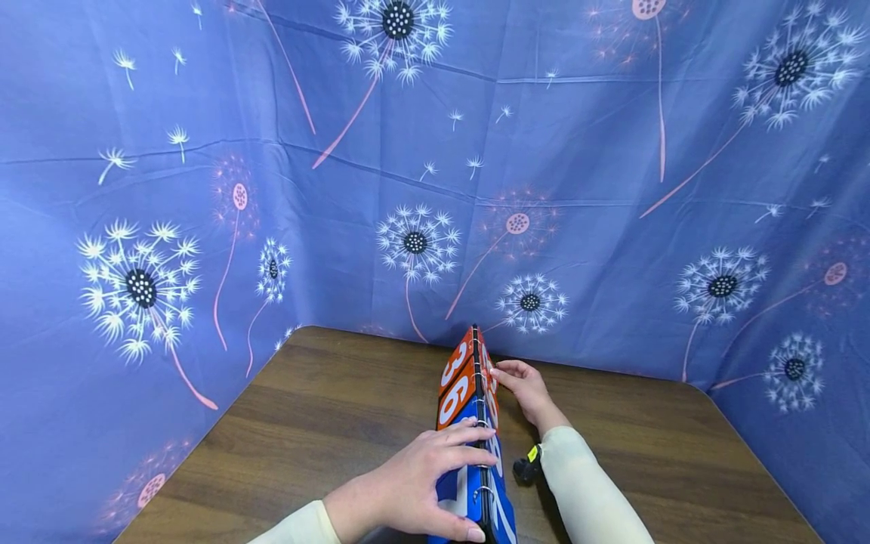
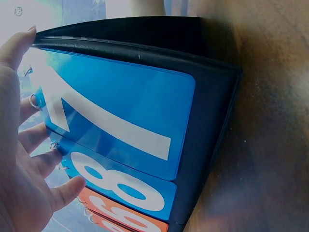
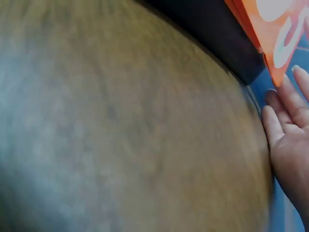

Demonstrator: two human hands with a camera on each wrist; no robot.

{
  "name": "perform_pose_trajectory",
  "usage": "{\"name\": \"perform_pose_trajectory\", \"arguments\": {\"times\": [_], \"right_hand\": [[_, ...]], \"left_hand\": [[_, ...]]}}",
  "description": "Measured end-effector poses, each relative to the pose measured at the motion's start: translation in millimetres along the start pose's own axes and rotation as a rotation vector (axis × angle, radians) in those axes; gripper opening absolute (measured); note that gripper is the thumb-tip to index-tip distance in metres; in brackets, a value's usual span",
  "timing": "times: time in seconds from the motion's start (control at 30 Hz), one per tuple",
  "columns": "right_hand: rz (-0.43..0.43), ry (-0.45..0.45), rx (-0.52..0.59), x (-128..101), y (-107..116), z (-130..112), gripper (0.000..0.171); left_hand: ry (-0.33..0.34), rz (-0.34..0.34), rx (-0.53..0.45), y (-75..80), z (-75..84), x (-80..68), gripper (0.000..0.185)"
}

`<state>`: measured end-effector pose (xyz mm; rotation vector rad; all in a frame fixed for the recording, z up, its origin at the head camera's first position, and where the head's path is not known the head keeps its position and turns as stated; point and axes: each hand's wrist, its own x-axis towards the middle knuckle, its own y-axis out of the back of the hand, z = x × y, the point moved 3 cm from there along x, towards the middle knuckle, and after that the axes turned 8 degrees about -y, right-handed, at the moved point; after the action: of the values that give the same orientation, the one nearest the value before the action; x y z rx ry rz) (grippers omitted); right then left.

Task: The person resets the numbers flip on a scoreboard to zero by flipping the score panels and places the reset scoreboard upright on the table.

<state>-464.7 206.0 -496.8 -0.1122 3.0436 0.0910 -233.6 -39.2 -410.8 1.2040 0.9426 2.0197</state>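
A flip scoreboard point(image 1: 479, 393), ring-bound on a black frame, stands tent-like with its ridge running away from me. Red number cards point(image 1: 454, 381) hang at its far end and blue number cards point(image 2: 125, 111) at its near end. Across the near ridge lies my left hand point(image 1: 435, 472), fingers extended past the rings and thumb at the near end. On the right side, my right hand point(image 1: 526, 389) has thumb and index finger together at a red card. That red card point(image 3: 282, 34) sticks out at one corner by the fingers in the right wrist view; the thumb is mostly hidden there.
The scoreboard stands on a brown wooden table point(image 1: 340, 393). Blue cloth point(image 1: 326, 249) with a dandelion print hangs along the back and sides. A small black device point(image 1: 526, 468) with a yellow label is at my right wrist.
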Motion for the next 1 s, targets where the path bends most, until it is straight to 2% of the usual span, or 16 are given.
{"name": "perform_pose_trajectory", "arguments": {"times": [0.13, 0.23, 0.33, 0.37, 0.5, 1.0], "right_hand": [[0.042, -0.035, 0.108, -4, 9, 3, 0.053], [0.072, -0.045, 0.156, -3, 13, 8, 0.033], [0.077, -0.055, 0.176, -3, 13, 8, 0.006], [0.078, -0.061, 0.190, -3, 14, 9, 0.005], [0.083, -0.081, 0.216, -4, 14, 9, 0.018], [0.067, -0.091, 0.167, -1, 12, 10, 0.025]], "left_hand": [[-0.005, 0.009, 0.011, -1.2, -0.1, 0.6, 0.071], [0.007, 0.000, -0.001, -1.7, 0.0, 0.6, 0.071], [0.014, -0.005, -0.006, -2.0, 0.0, 0.2, 0.071], [0.014, -0.006, -0.007, -2.1, 0.0, 0.1, 0.071], [0.026, -0.015, -0.020, -2.1, 0.1, -0.2, 0.070], [0.001, -0.001, 0.010, -0.8, -0.3, -0.7, 0.069]]}}
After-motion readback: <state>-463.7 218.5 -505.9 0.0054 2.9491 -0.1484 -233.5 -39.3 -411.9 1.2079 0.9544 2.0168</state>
